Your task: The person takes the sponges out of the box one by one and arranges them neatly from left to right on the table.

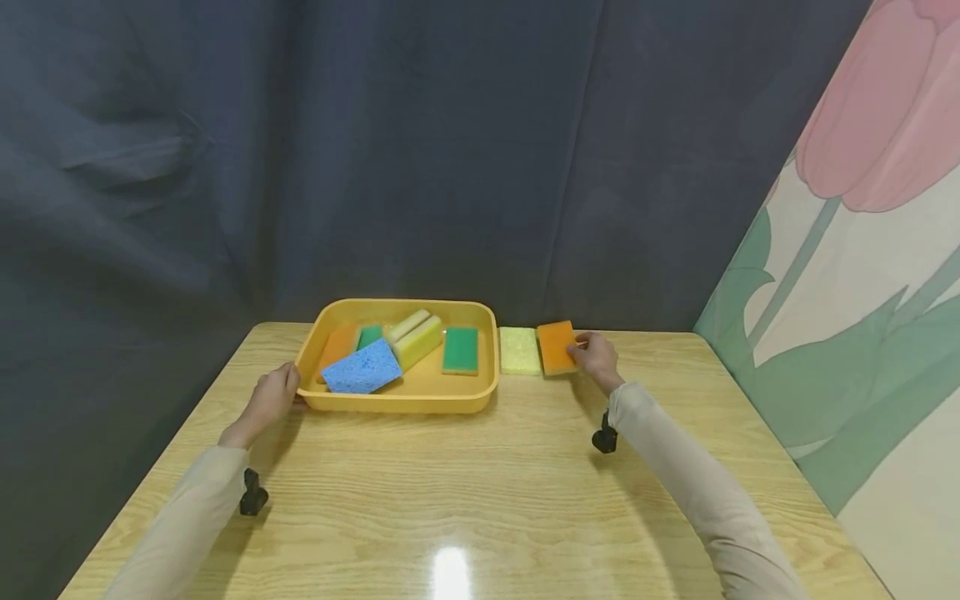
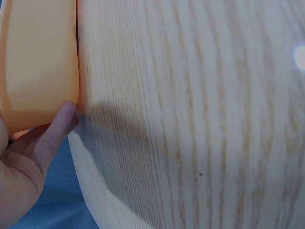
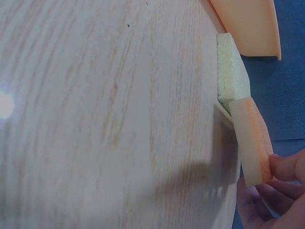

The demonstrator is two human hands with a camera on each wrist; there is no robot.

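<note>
In the head view my right hand [image 1: 597, 358] pinches an orange-topped sponge [image 1: 556, 347] by its right edge. The right wrist view shows this sponge [image 3: 252, 143] tilted, with a pale underside, thumb on the orange face and fingers beneath. Its near end is by a pale yellow sponge [image 3: 232, 69], which lies on the table right of a yellow tray [image 1: 390, 404]. My left hand [image 1: 275, 392] grips the tray's left end near the front corner; in the left wrist view its fingers [image 2: 52, 136] press under the tray wall [image 2: 40, 67].
Inside the tray lie a blue sponge [image 1: 363, 367], a green-topped sponge [image 1: 460, 350], yellow sponges [image 1: 418, 342], an orange one [image 1: 337, 347] and a partly hidden green one [image 1: 370, 336]. A dark curtain [image 1: 420, 150] hangs behind the wooden table [image 1: 450, 483]; a painted wall [image 1: 862, 292] stands right.
</note>
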